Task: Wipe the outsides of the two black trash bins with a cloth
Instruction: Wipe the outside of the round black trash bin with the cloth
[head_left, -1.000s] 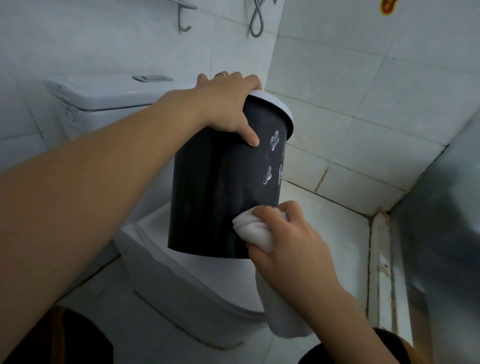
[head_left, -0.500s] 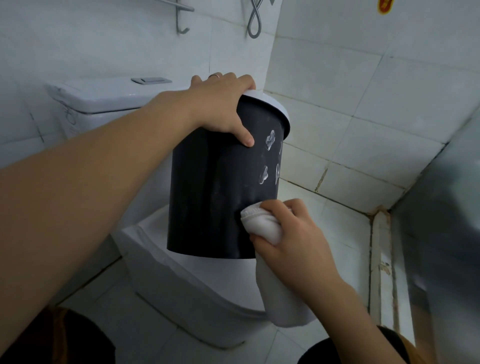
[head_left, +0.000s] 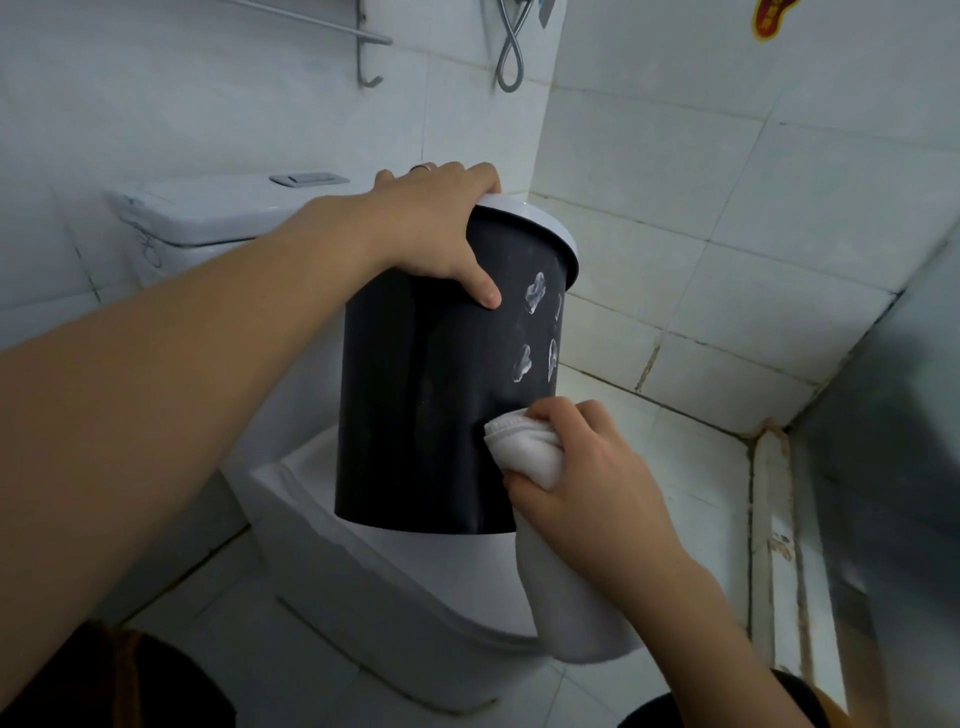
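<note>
1. now my left hand (head_left: 434, 228) grips the top of the black trash bin (head_left: 415, 415); my fingers curl over its white rim (head_left: 540, 223) and my thumb presses the dark side wall below it; a ring sits on one finger
2. the bin is held up in the air, tilted a little, above the closed lid of the white toilet (head_left: 395, 587); its base touches nothing that i can see
3. my right hand (head_left: 592, 483) is curled round a bunched white cloth (head_left: 524, 447); the wad is pressed against the lower right of the bin's wall, and the loose end hangs down under my wrist
4. pale heart-like marks (head_left: 535, 293) show on the wall above the cloth, between my two hands
5. the toilet tank (head_left: 218, 213) stands behind my left forearm; white tiled walls (head_left: 727, 260) meet in the corner behind the bin
</note>
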